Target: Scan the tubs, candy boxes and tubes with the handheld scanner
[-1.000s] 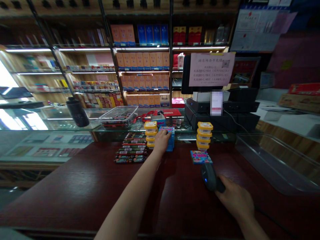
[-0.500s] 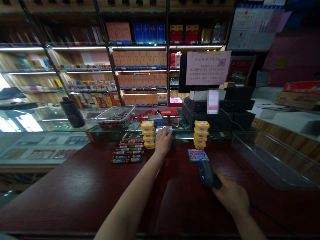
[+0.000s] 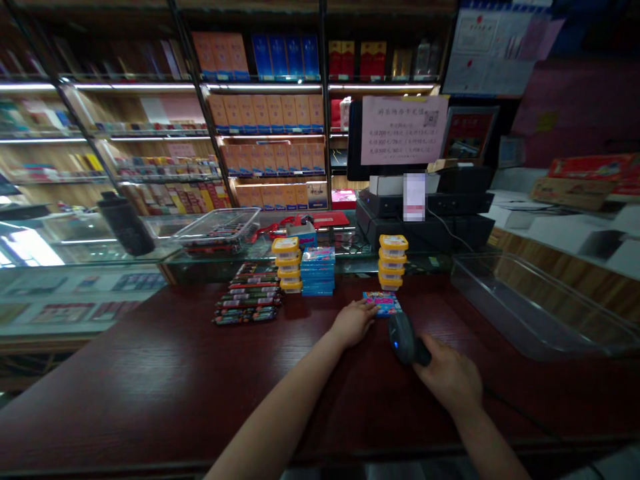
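Note:
My right hand (image 3: 450,377) is wrapped around the handle of a dark barcode scanner (image 3: 401,339), which has a small blue light. Just beyond the scanner's head, a flat blue and pink box (image 3: 385,305) lies on the brown table. The fingers of my left hand (image 3: 354,323) grip that box at its left end; the thumb is partly hidden. Behind my left hand rises a stack of similar blue boxes (image 3: 319,272), beside a stack of yellow-lidded tubs (image 3: 287,267). Another stack of yellow-lidded tubs (image 3: 392,263) stands behind the flat box.
Rows of dark wrapped sticks (image 3: 250,297) lie left of the tubs. A clear bin (image 3: 530,320) sits at the right. Farther back are a lidded clear container (image 3: 215,230), a black bottle (image 3: 127,223) and a monitor with a pink notice (image 3: 404,130). The scanner's cord (image 3: 520,410) trails right.
My left hand has moved right and nearer, from the stack of blue boxes to the flat box. My right hand still holds the scanner. The view has shifted slightly.

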Demonstrator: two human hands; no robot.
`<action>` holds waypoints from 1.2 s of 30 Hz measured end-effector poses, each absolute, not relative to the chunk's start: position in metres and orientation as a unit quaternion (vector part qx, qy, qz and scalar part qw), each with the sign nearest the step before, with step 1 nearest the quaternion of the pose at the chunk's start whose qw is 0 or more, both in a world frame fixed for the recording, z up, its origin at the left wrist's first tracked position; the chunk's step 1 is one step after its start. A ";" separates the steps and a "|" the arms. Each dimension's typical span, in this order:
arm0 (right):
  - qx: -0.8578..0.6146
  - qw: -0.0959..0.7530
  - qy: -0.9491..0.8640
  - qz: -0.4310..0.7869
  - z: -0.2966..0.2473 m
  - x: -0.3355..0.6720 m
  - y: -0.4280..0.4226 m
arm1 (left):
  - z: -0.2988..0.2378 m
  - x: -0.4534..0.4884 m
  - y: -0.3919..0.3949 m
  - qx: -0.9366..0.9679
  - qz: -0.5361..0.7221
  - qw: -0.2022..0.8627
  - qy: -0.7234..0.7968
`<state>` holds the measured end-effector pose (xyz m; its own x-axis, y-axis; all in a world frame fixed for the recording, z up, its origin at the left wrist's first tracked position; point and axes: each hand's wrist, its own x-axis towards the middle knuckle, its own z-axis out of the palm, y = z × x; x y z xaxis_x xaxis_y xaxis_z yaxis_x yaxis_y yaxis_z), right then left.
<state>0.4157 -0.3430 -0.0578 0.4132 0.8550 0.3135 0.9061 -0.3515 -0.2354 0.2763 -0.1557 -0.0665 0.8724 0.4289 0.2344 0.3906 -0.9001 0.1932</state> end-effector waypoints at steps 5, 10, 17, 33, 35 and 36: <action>-0.826 0.187 -0.526 -0.075 -0.057 0.415 -0.344 | -0.054 0.253 -0.156 0.940 0.155 0.063 0.296; -0.832 0.180 -0.521 -0.064 -0.056 0.414 -0.344 | -0.044 0.257 -0.172 0.878 0.173 0.019 0.446; -0.817 0.179 -0.547 -0.037 -0.052 0.415 -0.346 | -0.042 0.284 -0.191 0.805 0.183 0.010 0.564; -0.832 0.163 -0.529 -0.037 -0.055 0.413 -0.345 | -0.058 0.244 -0.197 0.756 0.344 0.207 0.516; -0.830 0.163 -0.532 -0.043 -0.057 0.413 -0.345 | -0.055 0.240 -0.193 0.661 0.429 0.387 0.480; -0.829 0.163 -0.533 -0.044 -0.057 0.412 -0.345 | -0.053 0.237 -0.191 0.591 0.462 0.493 0.441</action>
